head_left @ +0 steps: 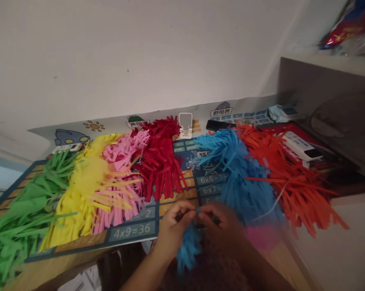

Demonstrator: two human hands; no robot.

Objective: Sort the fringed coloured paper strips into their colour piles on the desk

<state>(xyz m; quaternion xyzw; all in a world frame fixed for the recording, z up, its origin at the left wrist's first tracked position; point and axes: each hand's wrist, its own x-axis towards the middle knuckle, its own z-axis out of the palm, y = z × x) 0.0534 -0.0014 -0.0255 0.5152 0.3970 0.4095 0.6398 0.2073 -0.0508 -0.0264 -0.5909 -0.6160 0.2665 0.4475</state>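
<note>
Blue tassel [189, 247] below, tip [197, 210] between left fingers [186, 218] and right fingers [211, 209]

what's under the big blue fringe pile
The big blue fringe pile lies on the printed mat; the 6x7 sum runs underneath, so that answer and other covered print cannot be seen.

Seen from the view's centre, a white stand [186, 128] rises upright close by at 12 o'clock, a printed sun [93, 126] shows at 9, and a times-table mat [132, 231] reads "4x9=36" at 7. A white box [297, 143] lies at 3; a shiny red-and-blue packet [349, 30] sits far out at 2.
</note>
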